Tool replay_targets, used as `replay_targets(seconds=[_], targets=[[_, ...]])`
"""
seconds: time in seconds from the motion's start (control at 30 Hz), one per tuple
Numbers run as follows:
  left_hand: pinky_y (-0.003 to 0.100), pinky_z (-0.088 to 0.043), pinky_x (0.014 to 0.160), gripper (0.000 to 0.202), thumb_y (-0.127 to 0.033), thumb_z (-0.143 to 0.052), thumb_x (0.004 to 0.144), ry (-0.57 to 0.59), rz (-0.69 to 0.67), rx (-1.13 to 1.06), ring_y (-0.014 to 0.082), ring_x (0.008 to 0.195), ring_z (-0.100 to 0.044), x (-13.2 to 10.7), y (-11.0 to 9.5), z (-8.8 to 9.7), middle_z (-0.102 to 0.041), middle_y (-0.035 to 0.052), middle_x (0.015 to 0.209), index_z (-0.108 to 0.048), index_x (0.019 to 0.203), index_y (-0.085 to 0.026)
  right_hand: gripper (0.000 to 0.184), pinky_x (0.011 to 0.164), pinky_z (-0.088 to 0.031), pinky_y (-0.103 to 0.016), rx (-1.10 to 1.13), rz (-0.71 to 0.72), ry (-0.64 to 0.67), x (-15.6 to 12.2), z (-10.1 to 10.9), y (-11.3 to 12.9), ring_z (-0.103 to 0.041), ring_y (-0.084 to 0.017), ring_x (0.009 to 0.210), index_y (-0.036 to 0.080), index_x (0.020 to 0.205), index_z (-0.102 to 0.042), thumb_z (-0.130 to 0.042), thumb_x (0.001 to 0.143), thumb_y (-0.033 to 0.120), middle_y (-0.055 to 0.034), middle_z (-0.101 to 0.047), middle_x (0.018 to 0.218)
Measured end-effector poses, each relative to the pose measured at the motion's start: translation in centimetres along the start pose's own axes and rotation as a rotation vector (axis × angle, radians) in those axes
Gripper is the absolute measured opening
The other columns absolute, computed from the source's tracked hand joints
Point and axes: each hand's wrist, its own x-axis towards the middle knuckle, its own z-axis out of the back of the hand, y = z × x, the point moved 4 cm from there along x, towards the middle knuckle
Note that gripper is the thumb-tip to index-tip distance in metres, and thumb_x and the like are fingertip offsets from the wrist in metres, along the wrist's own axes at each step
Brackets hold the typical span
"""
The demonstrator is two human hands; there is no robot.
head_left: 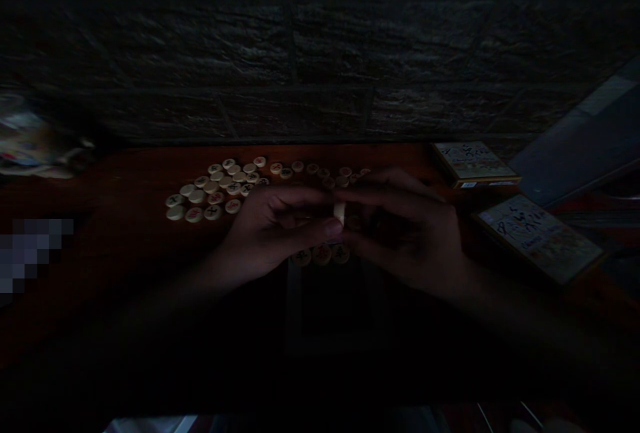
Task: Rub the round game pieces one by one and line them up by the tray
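Note:
Between the fingertips of both hands a pale round xiangqi piece [339, 212] is held on edge. My left hand [283, 223] pinches it with the thumb and fingers. My right hand [407, 226] meets it from the other side, thumb and fingers closed towards the same piece. Just below the hands lies a row of pieces with black and red characters, among them a red-marked xiangqi piece [321, 255]. These sit at the top of a dark, framed rectangular tray or box [294, 306]. What lies under my palms is hidden.
On the reddish wooden table [135, 173], many loose pieces [214, 198] lie left of my hands, several more behind them. Two flat printed boxes [475, 161] [540, 236] are at the right. A blurred object [35, 143] stands far left. A stone-block wall [320, 53] rises behind. Light is very dim.

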Motion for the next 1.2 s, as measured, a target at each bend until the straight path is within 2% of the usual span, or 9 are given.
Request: replay_targets(seconds=[0.13,0.27,0.4,0.6,0.73,0.87,0.97,1.1,1.2], targets=[[0.023,-0.063,0.071,0.024,-0.02,-0.09,0.074,-0.022,0.005,-0.016,0.0175,0.08,-0.078,0.01,-0.08,0.0,-0.083,0.002,0.092,-0.082,0.096,-0.022,0.035,0.084,-0.06,-0.034,-0.002,0.004,0.003,0.01,0.02,-0.02,-0.069,-0.02,0.102,0.024,0.12,-0.075,-0.083,0.086,0.023,-0.0072,-0.071,0.112],[0.02,-0.062,0.072,0.021,-0.017,-0.087,0.079,0.024,-0.005,-0.044,0.0153,0.081,-0.078,-0.01,-0.2,-0.2,-0.083,0.0011,0.093,-0.082,0.098,-0.023,0.034,0.085,-0.06,-0.034,0.017,0.013,0.012,-0.05,-0.02,-0.13,-0.068,-0.019,0.102,0.023,0.12,-0.075,-0.082,0.086,0.02,-0.0078,-0.07,0.111],[0.022,-0.063,0.076,0.017,-0.019,-0.085,0.083,0.039,0.01,-0.056,0.017,0.084,-0.079,0.03,-0.06,-0.24,-0.083,0.0028,0.094,-0.082,0.099,-0.021,0.034,0.085,-0.06,-0.034,0.026,0.018,0.005,-0.06,-0.06,-0.21,-0.068,-0.02,0.103,0.025,0.12,-0.075,-0.08,0.087,0.018,-0.0073,-0.07,0.111],[0.026,-0.065,0.074,0.023,-0.02,-0.088,0.078,-0.001,-0.01,-0.02,0.0197,0.084,-0.079,-0.04,-0.04,-0.05,-0.083,0.0034,0.095,-0.082,0.1,-0.022,0.038,0.085,-0.06,-0.035,0.019,0.008,-0.011,0.05,0.0,-0.16,-0.069,-0.021,0.102,0.025,0.121,-0.074,-0.084,0.085,0.026,-0.0072,-0.071,0.11],[0.023,-0.064,0.073,0.025,-0.016,-0.089,0.077,-0.003,-0.028,-0.033,0.0169,0.081,-0.079,0.0,-0.03,0.03,-0.083,0.0016,0.093,-0.082,0.099,-0.023,0.035,0.086,-0.059,-0.034,0.017,0.019,0.0,0.01,0.05,-0.1,-0.069,-0.02,0.104,0.024,0.119,-0.075,-0.083,0.085,0.022,-0.0072,-0.07,0.11],[0.024,-0.064,0.073,0.021,-0.02,-0.087,0.08,0.025,0.005,-0.055,0.0182,0.081,-0.079,0.03,0.0,-0.13,-0.083,0.0044,0.094,-0.082,0.1,-0.02,0.034,0.087,-0.059,-0.033,0.02,0.021,0.004,-0.06,0.01,-0.14,-0.068,-0.019,0.103,0.022,0.119,-0.075,-0.082,0.086,0.018,-0.0073,-0.07,0.11],[0.025,-0.065,0.075,0.017,-0.023,-0.087,0.08,0.022,0.034,-0.059,0.0191,0.082,-0.08,0.01,-0.12,-0.26,-0.083,0.0049,0.093,-0.082,0.096,-0.02,0.035,0.084,-0.059,-0.033,0.027,0.021,0.004,-0.06,-0.05,-0.19,-0.068,-0.019,0.1,0.025,0.12,-0.075,-0.081,0.086,0.018,-0.0066,-0.07,0.11],[0.025,-0.065,0.075,0.021,-0.022,-0.087,0.081,0.004,0.031,-0.03,0.0197,0.084,-0.08,0.01,-0.18,-0.18,-0.083,0.0048,0.095,-0.082,0.101,-0.02,0.036,0.081,-0.059,-0.033,0.045,0.012,-0.001,0.01,-0.03,-0.2,-0.069,-0.019,0.099,0.024,0.121,-0.074,-0.082,0.085,0.02,-0.0071,-0.07,0.109],[0.023,-0.065,0.075,0.027,-0.016,-0.088,0.077,0.001,-0.005,-0.024,0.0183,0.085,-0.08,0.03,-0.17,-0.05,-0.083,0.0034,0.097,-0.082,0.102,-0.022,0.038,0.084,-0.059,-0.033,0.042,0.02,-0.003,0.06,0.03,-0.13,-0.069,-0.019,0.101,0.022,0.121,-0.074,-0.084,0.084,0.021,-0.0081,-0.07,0.11]])
